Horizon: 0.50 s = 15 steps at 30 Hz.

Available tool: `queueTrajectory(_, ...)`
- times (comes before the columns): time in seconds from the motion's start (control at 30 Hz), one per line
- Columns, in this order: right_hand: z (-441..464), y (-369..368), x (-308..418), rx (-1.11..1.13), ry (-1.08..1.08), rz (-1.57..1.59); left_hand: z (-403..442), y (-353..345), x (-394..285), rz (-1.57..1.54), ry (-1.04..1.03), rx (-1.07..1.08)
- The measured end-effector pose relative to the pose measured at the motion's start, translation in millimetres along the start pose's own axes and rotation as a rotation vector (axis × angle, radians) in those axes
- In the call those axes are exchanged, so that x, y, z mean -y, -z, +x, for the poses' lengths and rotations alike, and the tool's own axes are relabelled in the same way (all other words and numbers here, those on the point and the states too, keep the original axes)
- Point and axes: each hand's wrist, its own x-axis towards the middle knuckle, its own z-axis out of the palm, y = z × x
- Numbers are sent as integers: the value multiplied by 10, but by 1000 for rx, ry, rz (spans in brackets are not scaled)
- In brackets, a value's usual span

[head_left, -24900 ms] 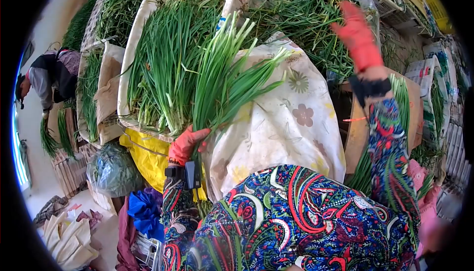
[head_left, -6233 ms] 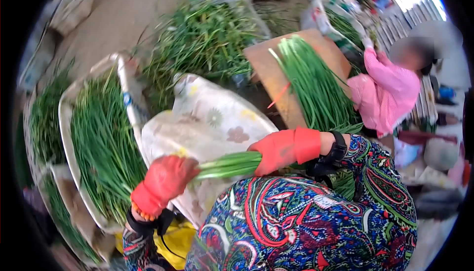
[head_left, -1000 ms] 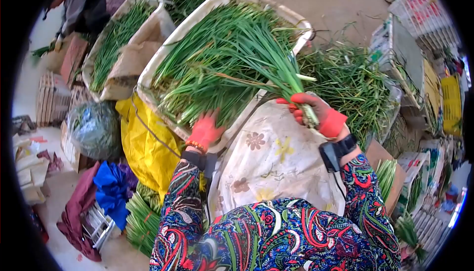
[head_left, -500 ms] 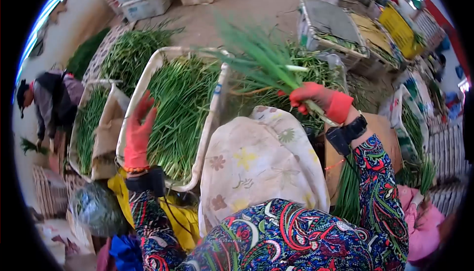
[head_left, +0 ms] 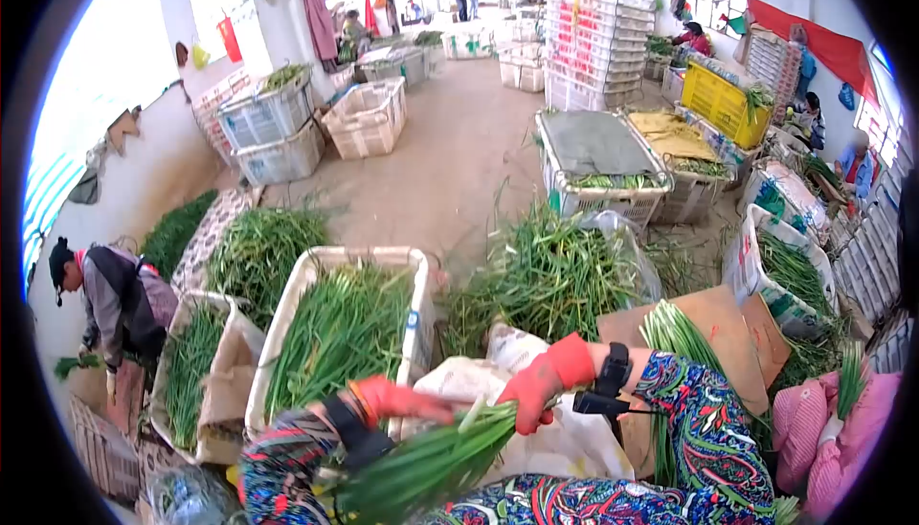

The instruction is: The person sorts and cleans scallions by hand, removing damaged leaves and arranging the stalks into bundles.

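A bunch of scallions [head_left: 436,468] is gripped in my right hand [head_left: 550,381], which wears a red-orange glove. Its green leaves hang down and left over my lap, blurred by motion. My left hand [head_left: 402,401], gloved alike, reaches across beside the white stem ends. Its fingers are smeared, so whether they pinch a stem does not show. Beneath both hands a pale flowered cloth [head_left: 574,444] covers my lap. To the left stands a white crate [head_left: 418,319] filled with scallions. More scallions [head_left: 678,334] lie on a brown board [head_left: 732,338] at my right.
A loose heap of greens [head_left: 565,267] lies ahead. Lidded crates [head_left: 613,195], a tall stack of white crates [head_left: 584,46] and a yellow crate [head_left: 723,104] stand beyond. One co-worker [head_left: 120,300] bends at the left; a person in pink [head_left: 833,429] holds greens at the right.
The view has tilted up toward the far room. My right hand has brought the scallions down over my lap, leaves now pointing left. My left hand has come from the crate to the bunch.
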Motion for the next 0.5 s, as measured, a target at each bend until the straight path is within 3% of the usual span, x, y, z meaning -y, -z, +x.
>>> queueTrajectory(0.03,45,45,-49,1,-2,2,-73,-321,-151,-317,63,-1)
queueTrajectory(0.07,121,157,-136,70,-23,-68,308,-388,452,-665,-61,230)
queueTrajectory(0.1,103,205,-155,-56,61,-272,510,-548,817,-1096,-61,268)
queueTrajectory(0.17,99,246,-223,-295,218,-671,486,-652,573,-1119,-128,244)
queueTrajectory(0.2,142,281,-284,-449,149,-891,520,-658,617,-1156,-130,189)
queueTrajectory(0.33,338,256,-334,-521,328,-866,516,-704,576,-1236,-162,27)
queueTrajectory(0.43,618,108,-370,-676,376,-1157,532,-647,675,-1197,-124,-55)
queueTrajectory(0.5,769,75,-252,-566,308,-1005,529,-607,719,-1210,-175,-106)
